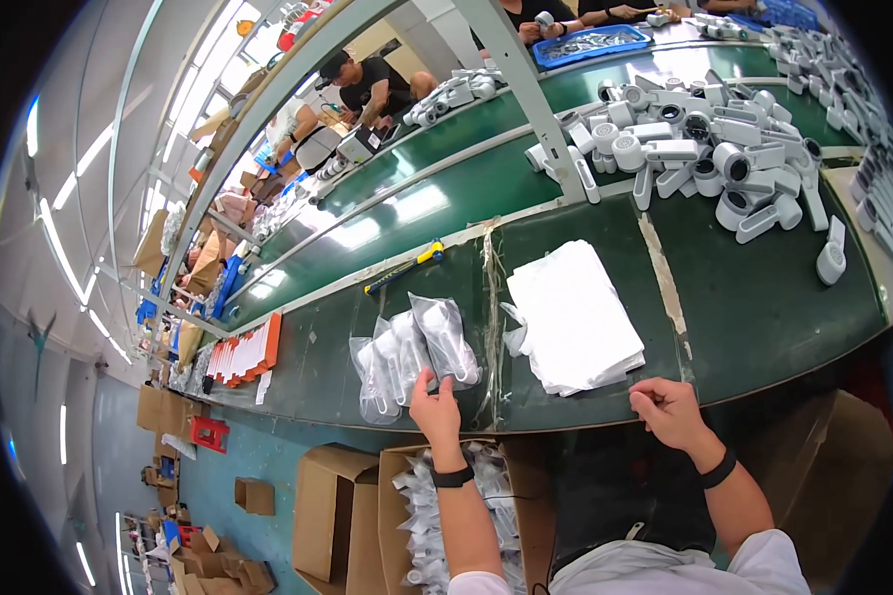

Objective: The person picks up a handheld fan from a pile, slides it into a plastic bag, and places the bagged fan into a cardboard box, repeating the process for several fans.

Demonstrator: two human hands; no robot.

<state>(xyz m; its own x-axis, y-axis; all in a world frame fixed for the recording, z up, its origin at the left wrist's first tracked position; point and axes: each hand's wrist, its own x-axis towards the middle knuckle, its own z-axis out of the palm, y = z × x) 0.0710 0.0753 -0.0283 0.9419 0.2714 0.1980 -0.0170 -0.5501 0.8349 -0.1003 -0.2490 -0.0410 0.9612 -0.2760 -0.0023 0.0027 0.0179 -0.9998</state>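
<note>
My left hand (435, 405) rests at the near edge of the green bench, its fingers touching a clear plastic bag with a white device inside (446, 342). More bagged devices (387, 362) lie just to the left of it. My right hand (670, 409) hovers over the bench edge with fingers curled and pinched, below a stack of flat white bags (574, 315); whether it holds anything I cannot tell. A big heap of unbagged white devices (709, 159) sits further back on the right.
An open cardboard box (397, 466) with bagged devices stands below the bench by my left arm. A yellow-and-blue utility knife (407, 268) lies on the bench. A grey frame post (526, 99) rises behind. Other people work along the far side of the green conveyor (446, 149).
</note>
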